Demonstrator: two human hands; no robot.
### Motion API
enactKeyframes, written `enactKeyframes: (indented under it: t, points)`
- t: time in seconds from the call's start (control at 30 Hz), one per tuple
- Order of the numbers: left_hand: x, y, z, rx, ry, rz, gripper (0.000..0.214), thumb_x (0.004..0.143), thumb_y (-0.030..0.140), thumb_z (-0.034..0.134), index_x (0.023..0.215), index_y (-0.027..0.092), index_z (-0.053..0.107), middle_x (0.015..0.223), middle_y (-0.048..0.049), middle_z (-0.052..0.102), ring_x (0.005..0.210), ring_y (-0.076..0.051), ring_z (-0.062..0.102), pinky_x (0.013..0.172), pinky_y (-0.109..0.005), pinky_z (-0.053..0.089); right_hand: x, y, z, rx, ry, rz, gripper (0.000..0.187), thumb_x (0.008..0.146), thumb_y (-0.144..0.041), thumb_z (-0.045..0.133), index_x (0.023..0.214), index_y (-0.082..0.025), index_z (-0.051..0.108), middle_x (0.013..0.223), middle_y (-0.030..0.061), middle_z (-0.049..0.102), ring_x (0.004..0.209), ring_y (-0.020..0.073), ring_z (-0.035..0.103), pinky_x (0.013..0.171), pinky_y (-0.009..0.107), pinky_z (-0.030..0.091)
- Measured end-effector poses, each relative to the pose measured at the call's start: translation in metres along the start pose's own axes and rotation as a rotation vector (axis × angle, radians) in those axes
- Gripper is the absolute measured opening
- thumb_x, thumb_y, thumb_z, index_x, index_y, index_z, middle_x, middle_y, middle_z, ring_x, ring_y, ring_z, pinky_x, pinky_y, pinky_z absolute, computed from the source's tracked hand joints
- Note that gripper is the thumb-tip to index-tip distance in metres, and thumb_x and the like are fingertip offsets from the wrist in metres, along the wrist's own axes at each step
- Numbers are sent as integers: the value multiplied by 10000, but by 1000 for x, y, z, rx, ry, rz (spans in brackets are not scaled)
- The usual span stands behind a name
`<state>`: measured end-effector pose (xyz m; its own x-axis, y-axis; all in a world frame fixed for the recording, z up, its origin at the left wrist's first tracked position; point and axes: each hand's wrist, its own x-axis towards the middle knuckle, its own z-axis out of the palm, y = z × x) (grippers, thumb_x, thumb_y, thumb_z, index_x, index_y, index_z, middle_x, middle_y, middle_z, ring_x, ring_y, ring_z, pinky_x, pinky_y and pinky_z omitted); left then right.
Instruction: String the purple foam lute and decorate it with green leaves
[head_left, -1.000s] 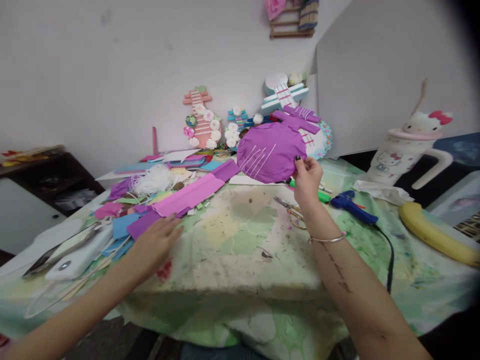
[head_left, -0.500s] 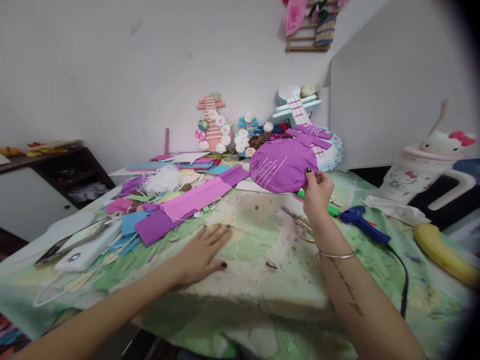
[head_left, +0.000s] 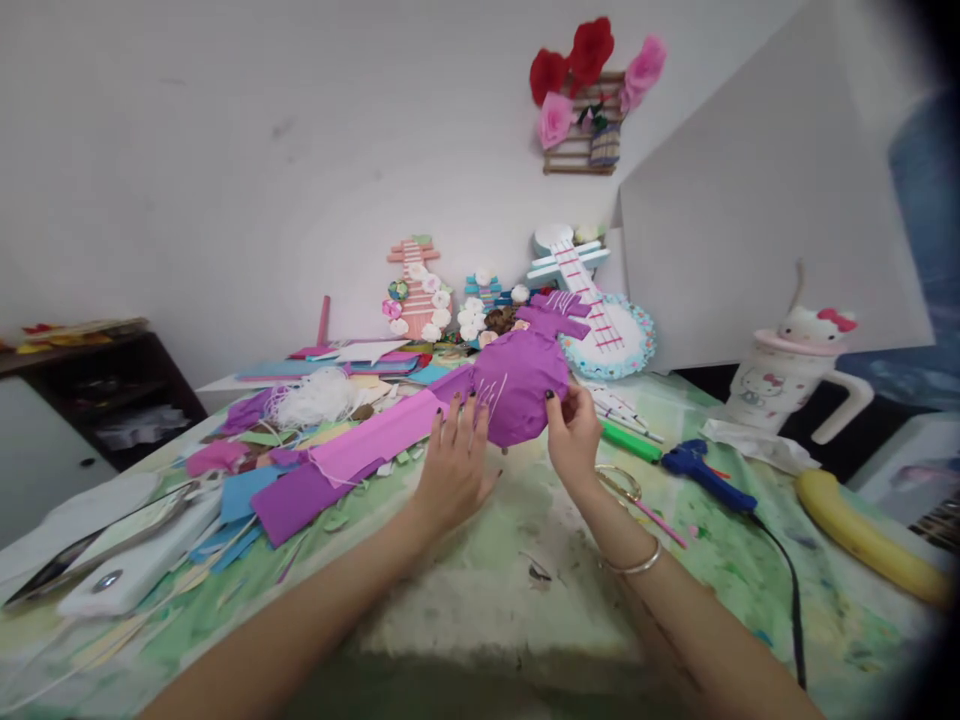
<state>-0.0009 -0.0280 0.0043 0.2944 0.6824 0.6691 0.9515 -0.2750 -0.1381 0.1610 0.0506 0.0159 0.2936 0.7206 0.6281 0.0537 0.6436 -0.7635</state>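
Observation:
My right hand [head_left: 574,432] pinches the right edge of a purple paper-covered model instrument [head_left: 517,395], thumb in front. The model has a round body, white string lines and a short neck with crossbars, and it is held tilted up above the table. My left hand [head_left: 456,465] has its fingers stretched out at the model's lower left edge; whether they press on it I cannot tell. Behind my left fingers lie strips of pink and purple crepe paper [head_left: 382,440]. Scissors [head_left: 621,483] lie partly hidden behind my right wrist, beside a pink stick [head_left: 660,523].
At right are a green glue stick or marker [head_left: 631,441], a blue glue gun [head_left: 709,475] with its cord, a banana [head_left: 870,535] and a cat-topped cup [head_left: 780,380]. Decorated model instruments [head_left: 600,330] lean at the back. White string [head_left: 313,397], paper scraps and a white power bank [head_left: 142,555] lie left.
The model has come down and left, closer to me, with my right hand still on it. My left hand has risen from the tabletop to the model's edge. The camera view has shifted.

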Motion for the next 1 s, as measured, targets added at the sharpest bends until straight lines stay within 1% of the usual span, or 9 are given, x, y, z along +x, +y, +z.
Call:
enactKeyframes:
  t: [0.2, 0.3, 0.43, 0.53, 0.63, 0.7, 0.8, 0.9, 1.0]
  points:
    - [24, -5, 36, -158, 50, -29, 687, 800, 212, 469, 1428, 38, 253, 1466, -235, 316, 1394, -353, 210, 1105, -525, 224, -7, 4, 4, 130, -84, 81, 180, 804, -369, 617, 881, -219, 557, 763, -5, 602, 656, 149, 545, 616, 263, 441]
    - [19, -12, 39, -368, 104, -92, 613, 809, 191, 449, 1390, 39, 329, 1437, -238, 366, 1355, -323, 320, 1085, -468, 301, -13, -4, 6, 243, -248, 86, 252, 811, -388, 623, 999, -235, 555, 928, 40, 648, 802, 178, 607, 721, 306, 487]
    - [18, -18, 33, -842, 149, -502, 416, 798, 243, 492, 1182, 92, 548, 1146, -154, 636, 1085, -277, 583, 931, -413, 462, -14, -15, 8, 408, -548, 50, 429, 788, -433, 641, 1164, -257, 533, 1171, 94, 622, 1101, 236, 572, 914, 388, 453]
    - [23, -23, 29, -1295, 206, -888, 320, 765, 276, 559, 1034, 108, 603, 933, -85, 690, 887, -227, 641, 782, -345, 523, -3, -3, 5, 291, -363, 87, 403, 768, -421, 655, 1117, -242, 561, 1174, 102, 619, 1138, 244, 548, 974, 428, 409]
    - [26, -26, 26, -1727, 262, -1027, 379, 713, 182, 619, 1088, 142, 585, 989, -71, 689, 898, -189, 641, 790, -309, 528, 9, 23, 1, 102, -128, 228, 546, 613, -379, 773, 1097, -231, 570, 1241, 102, 565, 1170, 258, 502, 969, 430, 411]
    - [26, -27, 25, -1924, 233, -1024, 414, 687, 119, 639, 1097, 152, 587, 983, -65, 697, 894, -176, 644, 802, -307, 531, 14, 37, -1, 140, -161, 371, 626, 577, -396, 780, 1132, -236, 540, 1194, 98, 595, 1079, 259, 560, 865, 427, 479]
    - [23, -29, 28, -2043, 123, -1008, 474, 623, 41, 664, 1082, 145, 606, 929, -59, 714, 832, -178, 659, 766, -302, 545, 14, 45, -4, 213, -288, 462, 535, 599, -434, 747, 1053, -212, 572, 956, 77, 689, 824, 241, 647, 675, 383, 529]
    - [19, -38, 34, -2028, 113, -1100, 477, 591, 14, 669, 1049, 143, 634, 912, -60, 721, 782, -182, 669, 710, -293, 555, 13, 44, -6, 244, -352, 480, 456, 576, -393, 767, 955, -202, 597, 847, 46, 705, 733, 212, 653, 647, 336, 522]
    - [17, -51, 41, -1961, 156, -1072, 426, 629, 80, 713, 1043, 156, 648, 1036, -74, 706, 874, -197, 671, 758, -302, 558, 14, 41, -7, 252, -379, 464, 440, 561, -360, 779, 928, -206, 591, 819, 24, 705, 727, 198, 649, 678, 322, 514]
